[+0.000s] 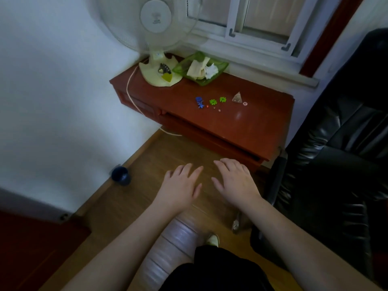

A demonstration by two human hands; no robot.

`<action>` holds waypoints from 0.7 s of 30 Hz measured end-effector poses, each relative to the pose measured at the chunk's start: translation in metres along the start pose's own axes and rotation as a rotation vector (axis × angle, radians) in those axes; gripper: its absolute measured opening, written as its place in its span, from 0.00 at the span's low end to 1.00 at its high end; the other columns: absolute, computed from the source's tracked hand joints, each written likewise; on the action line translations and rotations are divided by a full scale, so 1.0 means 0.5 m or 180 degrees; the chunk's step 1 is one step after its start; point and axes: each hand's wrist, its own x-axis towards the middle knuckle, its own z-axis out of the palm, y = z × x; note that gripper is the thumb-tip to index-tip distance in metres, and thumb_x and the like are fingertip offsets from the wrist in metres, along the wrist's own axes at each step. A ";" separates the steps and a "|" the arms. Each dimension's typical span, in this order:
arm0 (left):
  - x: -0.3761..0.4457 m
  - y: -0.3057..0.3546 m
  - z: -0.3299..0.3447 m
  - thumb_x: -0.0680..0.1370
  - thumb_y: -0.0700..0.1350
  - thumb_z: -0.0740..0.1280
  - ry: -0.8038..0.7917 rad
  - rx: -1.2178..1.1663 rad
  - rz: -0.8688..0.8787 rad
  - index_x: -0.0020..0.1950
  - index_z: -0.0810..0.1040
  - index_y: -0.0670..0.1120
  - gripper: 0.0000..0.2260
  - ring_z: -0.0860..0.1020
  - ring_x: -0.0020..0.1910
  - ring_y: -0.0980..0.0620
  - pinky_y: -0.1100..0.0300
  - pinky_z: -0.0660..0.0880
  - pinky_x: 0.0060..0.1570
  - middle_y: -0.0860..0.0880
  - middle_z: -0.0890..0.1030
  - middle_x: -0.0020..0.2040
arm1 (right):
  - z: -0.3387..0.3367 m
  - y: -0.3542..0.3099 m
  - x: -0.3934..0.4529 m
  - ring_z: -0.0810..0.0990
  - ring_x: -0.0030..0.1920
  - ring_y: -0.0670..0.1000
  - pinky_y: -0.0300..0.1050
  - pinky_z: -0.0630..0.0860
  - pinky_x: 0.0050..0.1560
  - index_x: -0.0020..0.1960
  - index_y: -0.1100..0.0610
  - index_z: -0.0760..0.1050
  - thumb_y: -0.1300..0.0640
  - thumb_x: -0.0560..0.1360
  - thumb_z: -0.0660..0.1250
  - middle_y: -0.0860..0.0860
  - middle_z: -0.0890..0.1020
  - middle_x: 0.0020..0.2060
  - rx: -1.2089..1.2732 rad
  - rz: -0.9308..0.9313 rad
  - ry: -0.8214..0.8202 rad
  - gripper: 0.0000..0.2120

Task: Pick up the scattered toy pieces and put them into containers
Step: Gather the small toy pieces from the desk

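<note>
Small toy pieces lie scattered on the red-brown desk (241, 127): a blue piece (199, 102), two green pieces (213, 102) (222, 99), a pale triangular piece (237, 97), a small ring (244, 104) and a few tiny beads (214, 108). A green tray (218, 72) holding cloth and paper stands behind them. My left hand (181, 185) and my right hand (235, 181) hover side by side above the floor, in front of the desk, fingers straight and holding nothing.
A white table fan (156, 38) stands at the desk's back left, its cord hanging over the edge. A black leather chair (336, 143) is at the right. A dark blue cup (120, 175) sits on the wooden floor by the wall.
</note>
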 end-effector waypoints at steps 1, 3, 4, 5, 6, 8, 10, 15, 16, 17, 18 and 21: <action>0.030 -0.006 -0.005 0.81 0.57 0.52 -0.0048 0.0005 -0.0034 0.77 0.53 0.55 0.24 0.61 0.75 0.48 0.45 0.61 0.70 0.48 0.62 0.76 | -0.008 0.015 0.029 0.62 0.74 0.51 0.51 0.59 0.73 0.76 0.50 0.59 0.42 0.80 0.56 0.50 0.66 0.73 0.0023 0.0026 0.0000 0.27; 0.083 -0.020 -0.012 0.81 0.58 0.52 -0.0115 0.0017 -0.0089 0.77 0.52 0.56 0.24 0.60 0.75 0.48 0.45 0.60 0.71 0.49 0.61 0.76 | -0.020 0.046 0.084 0.62 0.74 0.51 0.51 0.59 0.73 0.76 0.50 0.58 0.42 0.80 0.55 0.50 0.65 0.73 0.0078 0.0034 -0.0021 0.27; 0.107 -0.026 -0.017 0.81 0.58 0.52 -0.0144 0.0053 -0.0123 0.77 0.52 0.56 0.25 0.60 0.75 0.48 0.44 0.60 0.71 0.49 0.61 0.76 | -0.024 0.058 0.110 0.62 0.74 0.51 0.51 0.59 0.73 0.76 0.50 0.58 0.42 0.80 0.55 0.49 0.65 0.73 0.0088 0.0031 -0.0049 0.27; 0.128 -0.030 -0.021 0.81 0.59 0.52 -0.0153 0.0086 -0.0163 0.77 0.52 0.56 0.25 0.59 0.75 0.48 0.44 0.60 0.72 0.49 0.60 0.77 | -0.026 0.069 0.134 0.62 0.74 0.51 0.51 0.59 0.74 0.76 0.50 0.58 0.42 0.80 0.55 0.49 0.65 0.74 0.0106 0.0031 -0.0075 0.27; 0.149 -0.033 -0.027 0.81 0.59 0.51 -0.0153 0.0094 -0.0207 0.77 0.52 0.56 0.25 0.60 0.75 0.48 0.44 0.60 0.72 0.49 0.61 0.77 | -0.028 0.078 0.157 0.61 0.74 0.51 0.51 0.58 0.74 0.76 0.50 0.58 0.42 0.80 0.55 0.49 0.65 0.74 0.0137 0.0029 -0.0102 0.27; 0.189 -0.040 -0.037 0.81 0.58 0.52 -0.0145 0.0057 -0.0264 0.77 0.53 0.56 0.24 0.60 0.75 0.49 0.44 0.61 0.72 0.49 0.61 0.76 | -0.033 0.092 0.199 0.61 0.75 0.51 0.52 0.58 0.74 0.77 0.51 0.57 0.42 0.80 0.54 0.50 0.64 0.74 0.0184 0.0008 -0.0157 0.27; 0.223 -0.047 -0.041 0.81 0.58 0.52 -0.0155 0.0043 -0.0272 0.77 0.54 0.56 0.24 0.61 0.75 0.49 0.44 0.62 0.71 0.49 0.62 0.76 | -0.037 0.103 0.233 0.61 0.74 0.51 0.53 0.58 0.75 0.77 0.51 0.58 0.42 0.81 0.54 0.50 0.64 0.74 0.0179 -0.0050 -0.0162 0.27; 0.309 -0.071 -0.039 0.81 0.58 0.51 -0.0300 0.0150 -0.0275 0.77 0.53 0.55 0.25 0.62 0.74 0.48 0.45 0.61 0.70 0.48 0.62 0.76 | -0.040 0.122 0.316 0.60 0.74 0.51 0.52 0.54 0.75 0.76 0.51 0.59 0.42 0.81 0.53 0.50 0.65 0.74 0.0176 -0.0112 -0.0136 0.27; 0.329 -0.078 -0.037 0.81 0.59 0.51 -0.0303 0.0160 -0.0245 0.77 0.53 0.55 0.25 0.62 0.74 0.47 0.45 0.62 0.69 0.48 0.63 0.75 | -0.038 0.128 0.332 0.60 0.75 0.51 0.52 0.54 0.75 0.76 0.51 0.58 0.42 0.81 0.53 0.49 0.65 0.74 0.0162 -0.0114 -0.0147 0.27; 0.350 -0.087 -0.035 0.81 0.59 0.51 -0.0297 0.0164 -0.0210 0.77 0.54 0.55 0.25 0.63 0.73 0.47 0.45 0.63 0.69 0.48 0.63 0.75 | -0.037 0.134 0.348 0.60 0.75 0.51 0.52 0.54 0.75 0.76 0.51 0.58 0.42 0.81 0.53 0.49 0.65 0.74 0.0153 -0.0110 -0.0153 0.27; 0.371 -0.096 -0.033 0.81 0.59 0.51 -0.0290 0.0161 -0.0172 0.77 0.54 0.55 0.25 0.63 0.73 0.47 0.45 0.64 0.68 0.48 0.64 0.75 | -0.036 0.140 0.365 0.60 0.74 0.51 0.51 0.54 0.75 0.77 0.51 0.58 0.42 0.81 0.53 0.49 0.65 0.74 0.0153 -0.0106 -0.0161 0.27; 0.437 -0.127 -0.025 0.80 0.58 0.52 -0.0296 0.0131 -0.0024 0.77 0.56 0.54 0.25 0.65 0.71 0.47 0.46 0.65 0.66 0.49 0.65 0.73 | -0.031 0.152 0.415 0.60 0.74 0.50 0.51 0.54 0.74 0.76 0.51 0.59 0.43 0.80 0.54 0.48 0.65 0.73 0.0166 -0.0078 -0.0184 0.27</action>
